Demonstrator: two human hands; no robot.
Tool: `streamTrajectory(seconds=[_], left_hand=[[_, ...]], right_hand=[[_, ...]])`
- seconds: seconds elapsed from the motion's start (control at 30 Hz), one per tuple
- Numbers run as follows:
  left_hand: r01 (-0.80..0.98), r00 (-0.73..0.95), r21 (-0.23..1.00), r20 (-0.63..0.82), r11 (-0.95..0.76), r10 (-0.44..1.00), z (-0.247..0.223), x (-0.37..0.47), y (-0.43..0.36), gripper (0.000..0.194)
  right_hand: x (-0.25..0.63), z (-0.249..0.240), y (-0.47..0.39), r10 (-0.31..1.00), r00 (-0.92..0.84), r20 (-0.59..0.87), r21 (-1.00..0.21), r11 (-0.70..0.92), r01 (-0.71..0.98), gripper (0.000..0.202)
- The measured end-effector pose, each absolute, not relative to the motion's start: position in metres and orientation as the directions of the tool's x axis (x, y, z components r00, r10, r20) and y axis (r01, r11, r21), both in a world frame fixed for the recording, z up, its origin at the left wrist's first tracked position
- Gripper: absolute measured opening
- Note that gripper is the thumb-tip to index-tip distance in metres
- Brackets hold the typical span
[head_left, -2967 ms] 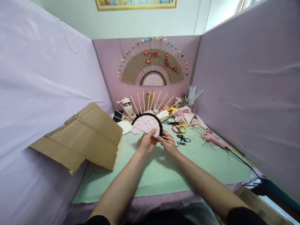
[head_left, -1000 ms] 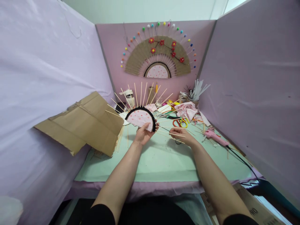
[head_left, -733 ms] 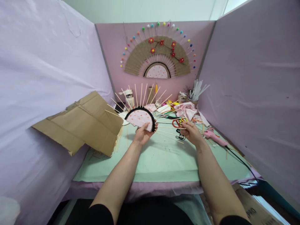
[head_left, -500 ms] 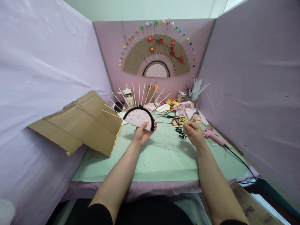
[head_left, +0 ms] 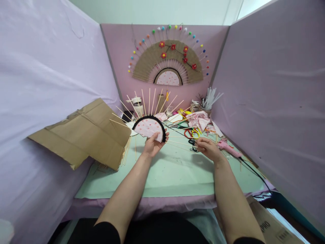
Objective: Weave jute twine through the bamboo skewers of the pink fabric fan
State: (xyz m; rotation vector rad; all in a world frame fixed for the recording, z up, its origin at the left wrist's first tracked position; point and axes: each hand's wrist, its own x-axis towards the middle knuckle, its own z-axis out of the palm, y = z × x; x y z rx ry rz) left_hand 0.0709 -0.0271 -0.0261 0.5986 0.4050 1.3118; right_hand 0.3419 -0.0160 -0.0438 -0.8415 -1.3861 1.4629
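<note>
My left hand [head_left: 153, 145] is closed on the lower right part of a half-round fan base [head_left: 148, 128], with the thumb over its dotted pink fabric. Black cord lines the curved rim, and thin wooden sticks [head_left: 149, 101] spread outward from it. A black cord [head_left: 175, 129] stretches from the rim to my right hand [head_left: 208, 149], whose fingertips are pinched together on it. Beside those fingers hangs or lies a tangle of black cord [head_left: 192, 145]; which of the two I cannot tell. Tips of the lowest right sticks reach close to the right fingers.
Folded cardboard [head_left: 86, 135] leans at left, over loose sticks [head_left: 126, 152]. A pink glue gun [head_left: 228, 148] with its cable lies at right. Scissors [head_left: 188, 133], pliers [head_left: 180, 126] and crumpled pink fabric [head_left: 198, 120] lie behind. A decorated fan [head_left: 170, 51] hangs on the back wall.
My right hand has moved down and slightly left, and the cord now slants down from higher on the rim. The left hand keeps its hold on the fan base.
</note>
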Motion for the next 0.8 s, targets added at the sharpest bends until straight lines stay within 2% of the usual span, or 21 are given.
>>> streamTrajectory(seconds=[0.13,0.27,0.33,0.57,0.8], left_hand=[[-0.785,0.274,0.594,0.078,0.176,0.959,-0.024,0.072,-0.031,0.037],[-0.765,0.386,0.594,0.115,0.249,0.915,-0.024,0.076,-0.037,0.037],[-0.736,0.441,0.613,0.116,0.286,0.89,-0.025,0.078,-0.039,0.038],[-0.772,0.398,0.589,0.151,0.241,0.905,-0.027,0.083,-0.04,0.031],[-0.795,0.339,0.568,0.125,0.213,0.932,-0.026,0.083,-0.039,0.035]], right_hand=[[0.334,-0.044,-0.017,0.911,-0.413,-0.018,-0.999,0.001,0.045,0.029],[0.31,-0.046,-0.024,0.865,-0.496,-0.075,-0.953,0.085,0.291,0.028],[0.295,-0.048,-0.026,0.844,-0.531,-0.074,-0.923,0.143,0.357,0.025],[0.274,-0.056,-0.028,0.782,-0.622,-0.037,-0.895,0.25,0.369,0.022],[0.277,-0.049,-0.034,0.73,-0.682,-0.055,-0.866,0.305,0.397,0.018]])
